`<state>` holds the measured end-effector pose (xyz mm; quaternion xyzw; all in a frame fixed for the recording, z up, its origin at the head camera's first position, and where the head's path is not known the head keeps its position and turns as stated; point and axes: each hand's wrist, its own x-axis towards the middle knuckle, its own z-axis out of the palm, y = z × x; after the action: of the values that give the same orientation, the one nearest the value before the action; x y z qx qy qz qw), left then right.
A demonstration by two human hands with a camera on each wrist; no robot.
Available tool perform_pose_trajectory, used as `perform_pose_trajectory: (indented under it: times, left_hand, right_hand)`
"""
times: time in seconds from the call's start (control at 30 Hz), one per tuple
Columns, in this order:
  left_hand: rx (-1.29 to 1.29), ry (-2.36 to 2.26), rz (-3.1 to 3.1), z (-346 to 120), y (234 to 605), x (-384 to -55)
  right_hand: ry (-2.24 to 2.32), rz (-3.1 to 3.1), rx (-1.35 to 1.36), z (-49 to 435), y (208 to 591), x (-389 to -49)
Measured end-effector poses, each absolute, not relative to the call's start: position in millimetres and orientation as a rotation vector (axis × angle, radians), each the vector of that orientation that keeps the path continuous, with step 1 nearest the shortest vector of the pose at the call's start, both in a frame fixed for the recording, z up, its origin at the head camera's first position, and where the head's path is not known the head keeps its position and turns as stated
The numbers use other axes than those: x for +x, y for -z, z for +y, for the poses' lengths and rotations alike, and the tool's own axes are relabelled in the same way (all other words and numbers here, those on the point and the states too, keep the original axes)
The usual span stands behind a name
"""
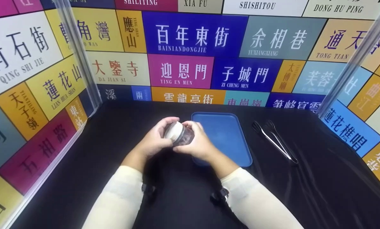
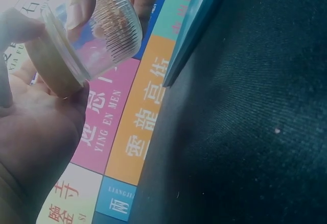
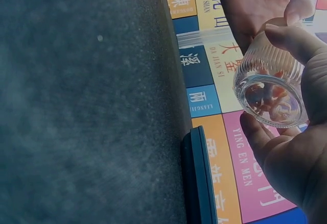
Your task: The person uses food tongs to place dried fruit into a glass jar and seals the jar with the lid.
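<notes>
Both hands hold a small clear ribbed jar [image 3: 268, 76] above the black table, tilted on its side. My left hand [image 1: 155, 138] grips the pale lid [image 2: 53, 63], thumb and fingers around its rim. The right hand [image 1: 198, 140] holds the jar's glass body, its fingers curled round the base end. Through the bottom of the jar, a few small reddish-brown pieces show in the right wrist view. The lid sits on the jar's mouth.
A blue tray [image 1: 223, 136] lies on the black tablecloth [image 1: 177, 197] just right of the hands. Farther right rest metal tongs [image 1: 277, 141] with dark tips. Printed sign panels [image 1: 194, 35] wall the table at the back and sides.
</notes>
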<state>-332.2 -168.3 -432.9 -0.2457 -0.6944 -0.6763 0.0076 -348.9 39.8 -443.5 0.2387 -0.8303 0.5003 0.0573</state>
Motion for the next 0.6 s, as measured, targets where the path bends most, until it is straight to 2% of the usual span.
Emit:
perform_pose_trajectory:
  times: [0.13, 0.4, 0.6]
  left_hand:
    - [-0.733, 2.077, -2.198, -167.8, 431.9, -332.3]
    - [-0.352, 1.658, -2.483, -165.9, 429.9, -330.8]
    - [-0.432, 1.692, -2.474, -166.3, 430.3, -330.1]
  right_hand:
    - [-1.510, -2.515, 0.709, 39.9, 442.6, -348.3]
    - [-1.498, -2.521, 0.679, 39.8, 443.6, -349.0]
    - [-1.486, -2.541, 0.679, 40.8, 444.1, -349.2]
